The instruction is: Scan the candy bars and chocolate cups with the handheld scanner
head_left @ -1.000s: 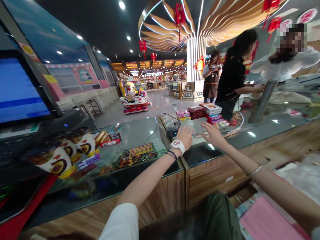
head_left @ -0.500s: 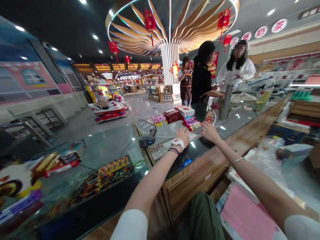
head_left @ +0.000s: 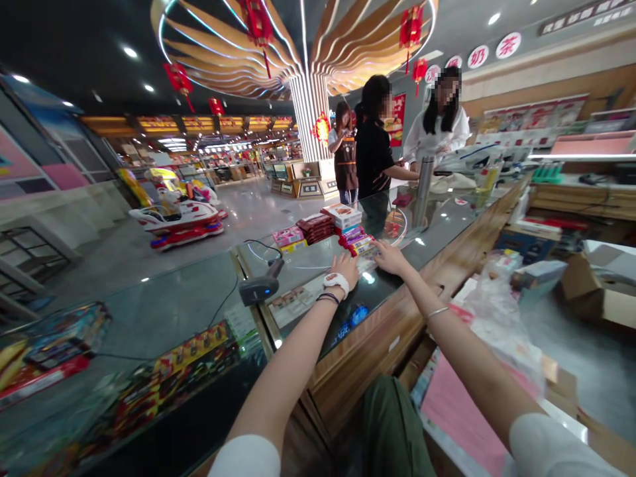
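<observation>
My left hand [head_left: 344,269] rests at the near side of a small pile of purple and red snack packets [head_left: 356,241] on the glass counter [head_left: 318,264], its fingers stretched forward. At the packets' right end is my right hand [head_left: 391,258], fingers extended and apart; whether they touch the wrapper cannot be made out. Behind the packets stands a white box [head_left: 342,216]. To its left sit a stack of dark red packets [head_left: 317,229] and a pink box [head_left: 288,236]. A dark barcode scanner [head_left: 260,285] lies left of my left hand.
Snack boxes [head_left: 181,354] fill the left case. A metal cylinder [head_left: 423,187] stands farther along the counter, near a person in black [head_left: 373,149] and a person in white [head_left: 440,132]. Pink paper [head_left: 460,411], plastic bags and an open carton [head_left: 599,285] lie at right.
The view has swung to the right, so the scene sits farther left. Both hands stay beside the packets, their fingers at nearly the same places; the packets have not visibly moved.
</observation>
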`<move>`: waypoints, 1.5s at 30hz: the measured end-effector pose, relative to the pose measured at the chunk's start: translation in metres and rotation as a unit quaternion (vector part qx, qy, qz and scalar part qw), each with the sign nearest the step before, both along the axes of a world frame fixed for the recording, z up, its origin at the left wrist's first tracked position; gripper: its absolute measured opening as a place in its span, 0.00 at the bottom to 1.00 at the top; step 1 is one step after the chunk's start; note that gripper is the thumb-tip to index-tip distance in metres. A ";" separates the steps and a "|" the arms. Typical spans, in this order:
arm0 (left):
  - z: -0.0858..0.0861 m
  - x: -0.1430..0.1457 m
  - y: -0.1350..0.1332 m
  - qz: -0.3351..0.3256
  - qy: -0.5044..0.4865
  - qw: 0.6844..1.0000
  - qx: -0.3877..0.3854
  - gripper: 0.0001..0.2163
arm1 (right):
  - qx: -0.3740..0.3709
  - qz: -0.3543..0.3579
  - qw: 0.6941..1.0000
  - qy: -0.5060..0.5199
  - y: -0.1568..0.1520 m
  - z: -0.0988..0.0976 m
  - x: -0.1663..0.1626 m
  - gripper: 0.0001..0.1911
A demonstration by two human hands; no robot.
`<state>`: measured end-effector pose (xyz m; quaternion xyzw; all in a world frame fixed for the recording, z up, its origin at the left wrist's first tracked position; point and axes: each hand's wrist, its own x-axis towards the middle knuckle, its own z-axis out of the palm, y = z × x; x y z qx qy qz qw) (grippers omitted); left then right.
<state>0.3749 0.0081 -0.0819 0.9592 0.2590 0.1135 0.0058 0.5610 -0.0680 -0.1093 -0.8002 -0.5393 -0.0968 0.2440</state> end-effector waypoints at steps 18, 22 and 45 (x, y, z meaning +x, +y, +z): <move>0.016 -0.011 -0.010 -0.004 -0.030 0.998 -0.052 0.25 | 0.145 0.131 0.975 0.102 -0.015 0.010 -0.004 0.28; 0.025 -0.025 -0.016 0.004 -0.056 0.998 -0.040 0.27 | 0.183 0.120 0.972 0.090 -0.019 0.019 -0.028 0.28; 0.060 -0.221 0.014 0.118 -0.156 0.977 0.090 0.27 | 0.296 0.147 0.944 0.012 0.056 0.078 -0.226 0.27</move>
